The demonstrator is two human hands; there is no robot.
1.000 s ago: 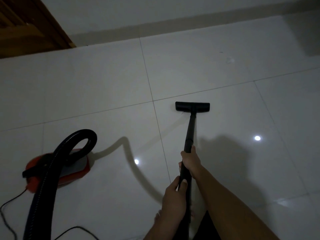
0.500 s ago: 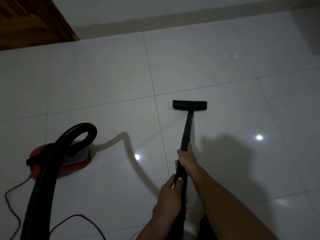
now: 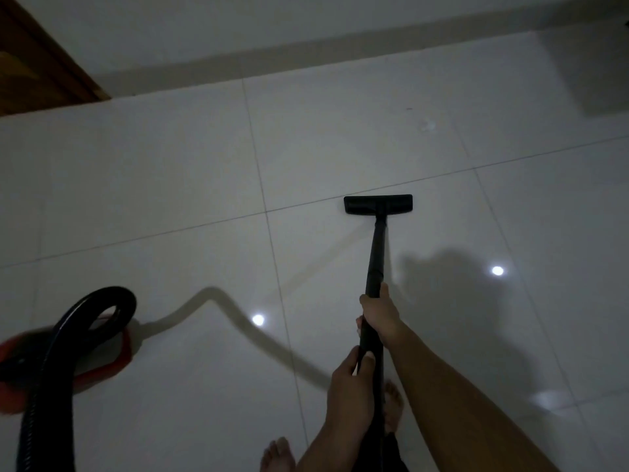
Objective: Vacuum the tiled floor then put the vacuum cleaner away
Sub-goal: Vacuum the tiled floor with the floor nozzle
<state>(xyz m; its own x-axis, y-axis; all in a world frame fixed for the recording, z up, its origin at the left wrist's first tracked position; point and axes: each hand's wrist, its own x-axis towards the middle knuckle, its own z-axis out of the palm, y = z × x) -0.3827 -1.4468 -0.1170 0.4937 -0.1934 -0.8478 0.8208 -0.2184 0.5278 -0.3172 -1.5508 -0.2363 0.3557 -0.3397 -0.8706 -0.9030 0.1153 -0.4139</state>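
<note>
The floor head (image 3: 378, 204) has slid forward to the grout line since the earlier frame. Right hand (image 3: 378, 316) and left hand (image 3: 350, 386) both clench the wand (image 3: 376, 260); the red canister (image 3: 64, 356) sits far left. Keep the head flat, strokes overlapping.

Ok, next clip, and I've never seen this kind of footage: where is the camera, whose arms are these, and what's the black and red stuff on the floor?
The camera is worn on a person's head and looks down, so the arms are the wearer's own. No robot is involved. Both hands hold a black vacuum wand: the right hand grips it further along, the left hand closer to the body. At the wand's far end the flat floor nozzle rests on the pale tiled floor, next to a grout line. On the left sits the red vacuum body, blurred, with its black hose looping up from it. The person's bare feet show at the bottom. The bright dots are light reflections.
</note>
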